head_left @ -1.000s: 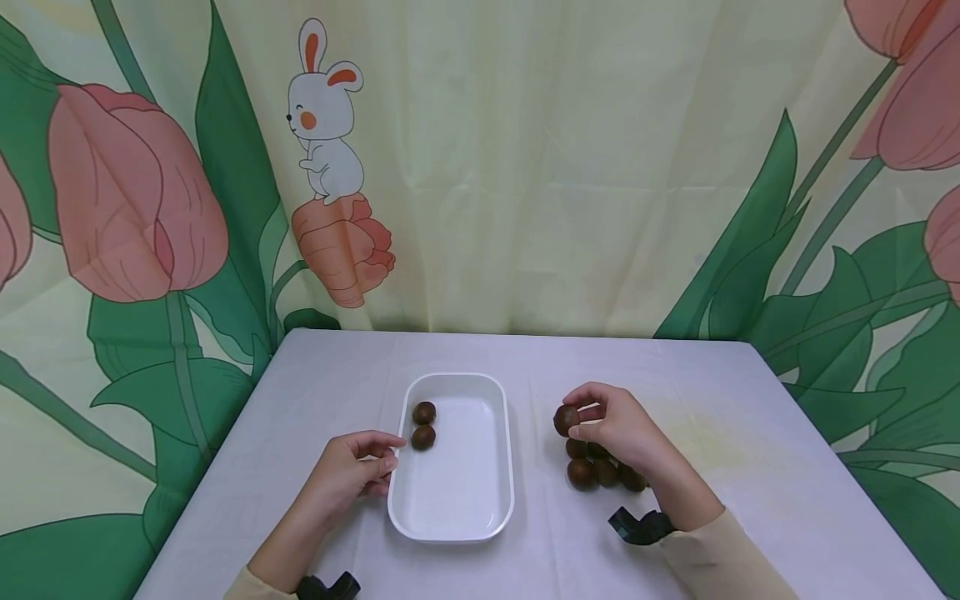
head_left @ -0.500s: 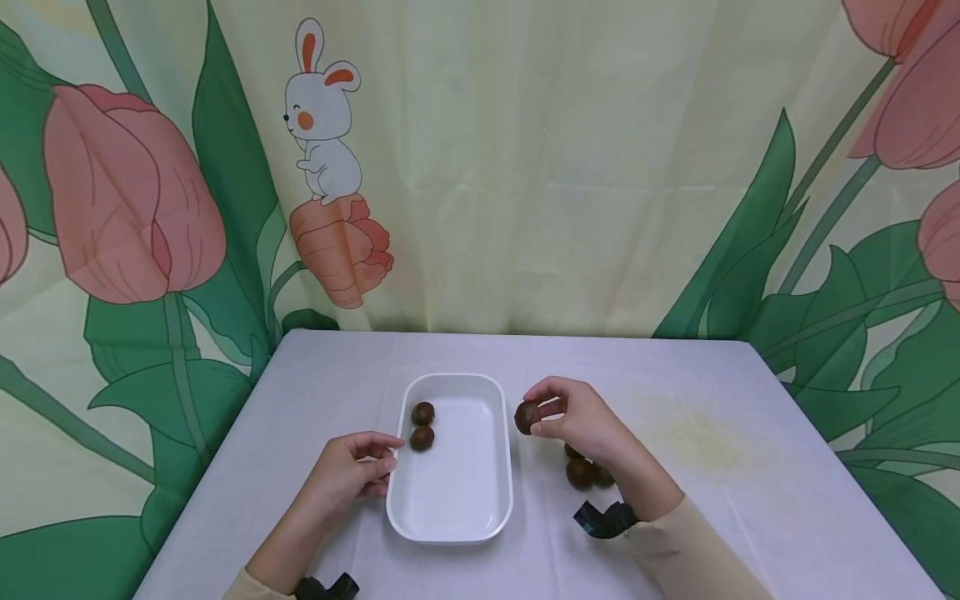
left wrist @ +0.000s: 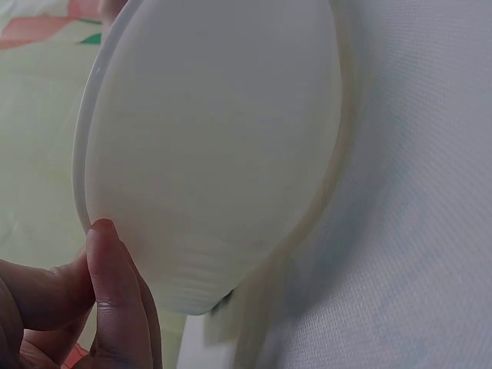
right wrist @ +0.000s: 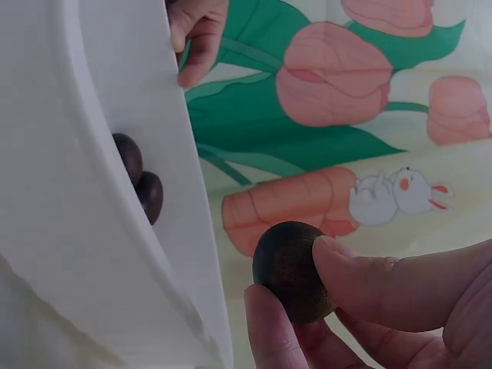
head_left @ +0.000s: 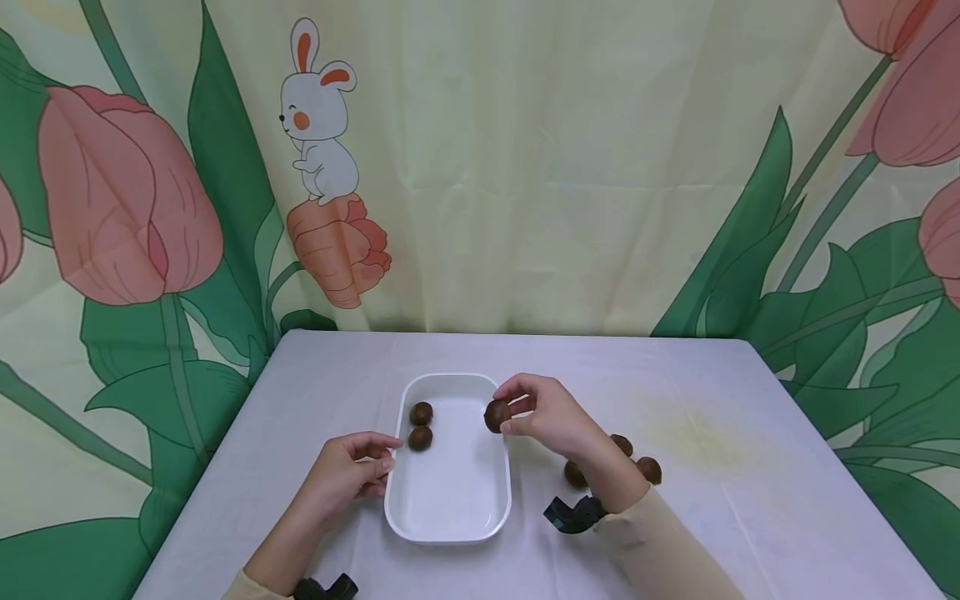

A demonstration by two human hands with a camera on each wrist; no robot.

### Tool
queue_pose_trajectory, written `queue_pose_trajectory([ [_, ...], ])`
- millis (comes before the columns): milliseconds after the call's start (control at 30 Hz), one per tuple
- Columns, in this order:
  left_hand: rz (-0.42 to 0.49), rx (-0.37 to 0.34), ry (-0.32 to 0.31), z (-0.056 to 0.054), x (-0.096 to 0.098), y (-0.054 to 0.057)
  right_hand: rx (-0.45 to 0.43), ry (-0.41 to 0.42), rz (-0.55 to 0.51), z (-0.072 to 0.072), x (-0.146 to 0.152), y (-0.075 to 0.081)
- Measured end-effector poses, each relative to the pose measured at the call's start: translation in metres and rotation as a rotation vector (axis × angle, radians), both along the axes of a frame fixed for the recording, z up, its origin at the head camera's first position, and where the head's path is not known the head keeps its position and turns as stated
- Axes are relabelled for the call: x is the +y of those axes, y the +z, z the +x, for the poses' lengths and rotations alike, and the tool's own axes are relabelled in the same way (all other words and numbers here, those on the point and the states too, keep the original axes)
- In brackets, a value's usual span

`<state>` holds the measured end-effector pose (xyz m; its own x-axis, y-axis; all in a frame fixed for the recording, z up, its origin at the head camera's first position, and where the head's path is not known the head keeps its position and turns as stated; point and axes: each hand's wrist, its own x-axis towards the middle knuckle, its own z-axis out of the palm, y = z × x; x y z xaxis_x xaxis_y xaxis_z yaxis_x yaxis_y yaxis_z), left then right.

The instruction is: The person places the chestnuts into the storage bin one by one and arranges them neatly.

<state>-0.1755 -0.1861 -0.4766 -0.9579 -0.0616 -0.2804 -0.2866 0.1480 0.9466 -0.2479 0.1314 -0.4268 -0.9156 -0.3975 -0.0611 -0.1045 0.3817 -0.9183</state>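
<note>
A white rectangular tray (head_left: 450, 500) sits on the table, with two brown chestnuts (head_left: 421, 426) against its left wall. My left hand (head_left: 347, 468) pinches the tray's left rim; in the left wrist view the thumb (left wrist: 115, 284) lies along the outer wall. Between the thumb and fingers of my right hand (head_left: 551, 421) is another chestnut (head_left: 496, 416), held above the tray's right rim. The right wrist view has this chestnut (right wrist: 288, 269) close up, dark and glossy with a duller brown patch.
Several loose chestnuts (head_left: 648, 469) lie on the white-covered table (head_left: 720, 408) right of the tray, partly hidden behind my right forearm. A curtain (head_left: 525, 167) printed with tulips and a rabbit hangs behind the table.
My right hand has carried its chestnut leftward from above the loose chestnuts to the tray's right rim. The left hand keeps its place at the tray.
</note>
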Motion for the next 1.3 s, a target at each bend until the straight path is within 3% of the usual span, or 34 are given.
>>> queue_pose_trajectory([
  [700, 0.01, -0.01, 0.008, 0.0, -0.001, 0.0, -0.048, 0.05, -0.061, -0.012, -0.056, 0.001],
  [1300, 0.009, -0.012, -0.004, -0.002, -0.001, -0.002, -0.058, 0.123, 0.004, -0.019, -0.078, -0.011],
])
